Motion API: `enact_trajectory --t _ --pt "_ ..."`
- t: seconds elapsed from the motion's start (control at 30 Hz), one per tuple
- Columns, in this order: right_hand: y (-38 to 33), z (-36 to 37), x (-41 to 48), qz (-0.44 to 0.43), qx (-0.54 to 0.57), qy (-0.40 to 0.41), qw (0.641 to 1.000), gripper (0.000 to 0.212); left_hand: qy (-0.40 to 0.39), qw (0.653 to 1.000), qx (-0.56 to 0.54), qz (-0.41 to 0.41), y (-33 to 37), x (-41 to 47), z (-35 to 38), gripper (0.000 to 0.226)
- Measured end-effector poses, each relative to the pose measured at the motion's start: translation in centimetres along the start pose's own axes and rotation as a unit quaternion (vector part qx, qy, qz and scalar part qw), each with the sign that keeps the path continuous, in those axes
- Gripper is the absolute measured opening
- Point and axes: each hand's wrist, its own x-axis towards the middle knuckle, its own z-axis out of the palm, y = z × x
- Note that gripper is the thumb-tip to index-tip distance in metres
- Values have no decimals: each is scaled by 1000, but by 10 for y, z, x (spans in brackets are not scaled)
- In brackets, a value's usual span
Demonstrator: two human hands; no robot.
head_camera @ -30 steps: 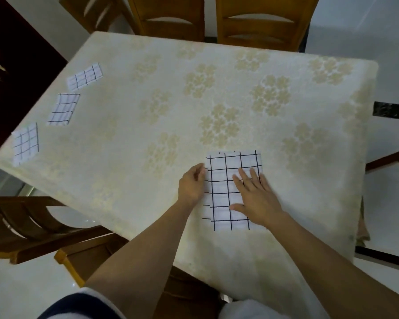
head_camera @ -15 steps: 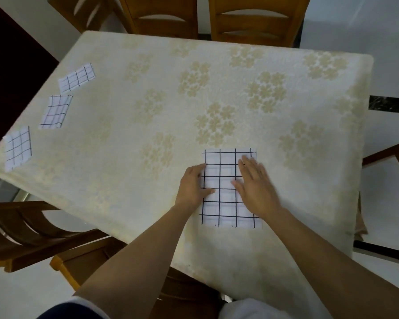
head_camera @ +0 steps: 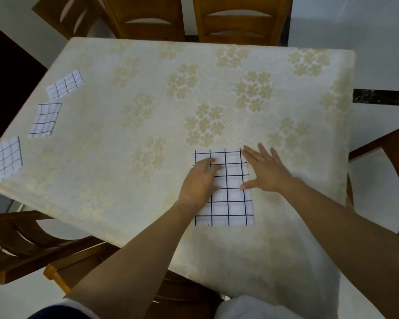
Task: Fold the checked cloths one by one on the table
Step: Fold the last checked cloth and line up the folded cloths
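**While a checked cloth [head_camera: 233, 203] is pressed flat, nothing is gripped**

As the counter [head_camera: 148, 93] is viewed from above, the checked cloth is seen as an upright rectangle right of the middle. Its near hem is set just short of the near edge, where the flowered covering drops away.

The left hand [head_camera: 199, 180] is laid on the cloth's left part. Its grip is loose: the fingers are relaxed on the fabric and nothing is pinched. The right hand [head_camera: 266, 172] is placed at the cloth's right edge. Its grip is fully open and the fingers are spread straight. The thumb tip is set on the right hem, while the fingers are laid mostly on the counter just beyond the cloth's far right corner.

Three smaller folded pieces are lined along the left edge, each apart from the next. These are the far folded cloth [head_camera: 65, 88], the middle folded cloth [head_camera: 45, 119] and the near folded cloth [head_camera: 8, 157], which is set close to the near left corner.

A broad stretch of patterned covering is spread between this row and the checked cloth, and across the far half. A narrower strip is left between the right hand and the right edge.

Two far chairs [head_camera: 240, 19] are drawn up at the far edge. A left chair [head_camera: 21, 238] is placed by the near left corner, and a right chair [head_camera: 389, 157] at the right side.
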Motion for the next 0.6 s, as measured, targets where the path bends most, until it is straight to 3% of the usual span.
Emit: enact_trajectory --t 0.1,0.2,0.37,0.6 --pt "-2 1 0 4 -20 -20 1000 141 -144 984 -2 108 28 8 10 80" --pt "-5 2 -6 -12 -11 3 1000 140 -230 966 48 107 40 18 20 102" --pt "-7 25 -38 -11 49 53 997 108 -239 961 105 91 43 26 26 113" --pt "-27 45 -77 56 18 6 998 140 -265 950 141 86 51 32 16 112"
